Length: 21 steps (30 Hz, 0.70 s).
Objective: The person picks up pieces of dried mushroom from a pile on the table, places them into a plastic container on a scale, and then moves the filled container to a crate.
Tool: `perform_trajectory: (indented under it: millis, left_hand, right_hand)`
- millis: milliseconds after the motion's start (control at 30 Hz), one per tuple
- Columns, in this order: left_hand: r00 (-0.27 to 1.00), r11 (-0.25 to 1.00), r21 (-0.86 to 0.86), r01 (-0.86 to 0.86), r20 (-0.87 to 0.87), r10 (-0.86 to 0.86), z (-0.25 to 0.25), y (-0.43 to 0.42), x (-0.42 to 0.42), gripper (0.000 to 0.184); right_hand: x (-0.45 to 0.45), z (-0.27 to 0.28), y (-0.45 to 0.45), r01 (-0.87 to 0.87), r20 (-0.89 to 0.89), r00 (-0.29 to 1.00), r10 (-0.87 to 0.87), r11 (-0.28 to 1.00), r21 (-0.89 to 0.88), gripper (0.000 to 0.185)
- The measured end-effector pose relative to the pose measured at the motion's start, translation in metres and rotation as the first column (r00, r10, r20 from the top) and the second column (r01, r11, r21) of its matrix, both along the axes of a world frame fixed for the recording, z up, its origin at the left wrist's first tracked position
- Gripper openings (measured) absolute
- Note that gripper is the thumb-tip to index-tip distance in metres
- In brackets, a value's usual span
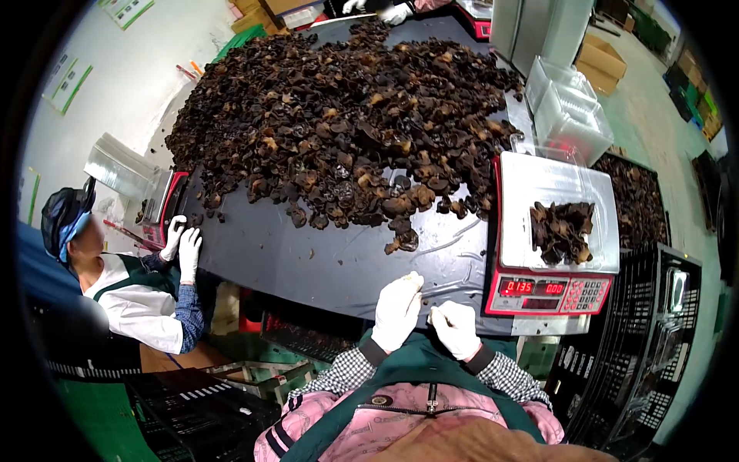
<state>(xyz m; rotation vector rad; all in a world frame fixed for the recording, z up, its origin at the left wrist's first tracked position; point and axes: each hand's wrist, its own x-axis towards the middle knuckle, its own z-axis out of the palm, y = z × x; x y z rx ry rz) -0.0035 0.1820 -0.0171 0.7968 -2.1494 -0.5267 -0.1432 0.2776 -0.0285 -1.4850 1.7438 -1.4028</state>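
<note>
- Brown-black wood-ear fungus heaped on worktop; best picked from near edge.
- Left hand, right hand: fingers curled, can't tell if grasping.
- Scale bears fungus clump; hands off for true reading.

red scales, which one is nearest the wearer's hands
The right-hand scale, beside the wearer's right hand, with lit digits and a dark clump. Others: one by the co-worker, one at the table's far end.
</note>
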Motion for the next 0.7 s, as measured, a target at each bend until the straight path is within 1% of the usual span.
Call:
perform_trajectory:
  millis: [67,167,267,400,567,667,700]
  left_hand:
    - [1.0,1.0,0.006,-0.004,-0.002,0.004,-0.0034,0.0018,0.0012,0.038]
    - [1.0,1.0,0.028,-0.009,-0.004,0.009,-0.0026,-0.0004,0.0002,0.037]
    - [1.0,0.999,0.033,-0.004,-0.004,0.004,-0.0048,0.0006,0.0018,0.039]
    - [0.999,0.999,0.049,0.006,0.031,-0.008,-0.008,-0.0006,0.0046,0.041]
    - [0.999,1.0,0.02,0.001,0.046,-0.002,-0.0109,-0.0002,0.0053,0.042]
    - [0.999,1.0,0.008,0.001,0.042,-0.002,-0.0115,-0.0004,0.0049,0.041]
    - [0.999,1.0,0.006,0.002,0.042,-0.002,-0.0116,0.0002,0.0053,0.041]
  right_hand:
    - [-0.0005,0.008,-0.0004,-0.004,0.013,1.0,0.004,1.0,0.026,0.022]
    - [0.001,0.0035,-0.0008,-0.003,0.059,0.998,0.001,1.0,0.029,0.022]
    - [0.0001,-0.0001,0.0014,-0.008,0.05,0.999,0.006,0.999,0.041,0.02]
    - [0.0012,-0.0013,0.0019,-0.004,0.072,0.997,0.003,1.0,0.009,0.019]
    - [0.0003,0.0049,0.0003,-0.019,0.044,0.999,0.019,1.0,0.004,0.018]
    - [0.0016,0.005,-0.0005,-0.006,0.063,0.998,0.006,1.0,-0.006,0.02]
    - [0.0012,0.0007,0.0012,-0.015,0.071,0.997,0.014,1.0,0.005,0.014]
